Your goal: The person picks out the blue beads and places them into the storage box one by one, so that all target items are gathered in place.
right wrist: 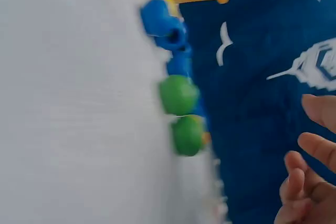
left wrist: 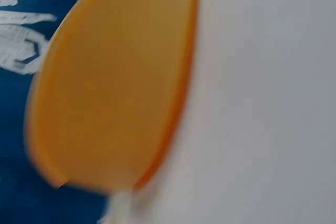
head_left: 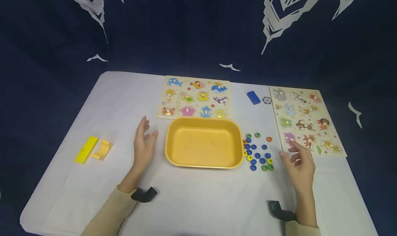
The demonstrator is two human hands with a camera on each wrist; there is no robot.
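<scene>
Beads (head_left: 257, 155) near the right hand (head_left: 301, 167), only in head and right-wrist views.

A blue block (head_left: 253, 97) lies beside a disc (head_left: 266, 100).

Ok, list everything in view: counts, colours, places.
Tray: 1, yellow-orange, mid-table
Beads: many; blue, green, yellow, orange; right of tray
Rear puzzle: 1, cream, behind tray
Right puzzle: 1, cream, far right
Block: 1, blue, between puzzles
Disc: 1, black-and-white, beside block
Slab: 1, yellow, left side
Arch: 1, orange-yellow, beside slab
Cloth: 1, white, tabletop
Curtain: 1, navy and white, behind
Wrist mounts: 2, black, wrists
Sleeves: 2, beige, forearms
Left hand: 1, bare, left of tray
Right hand: 1, bare, by right puzzle
</scene>
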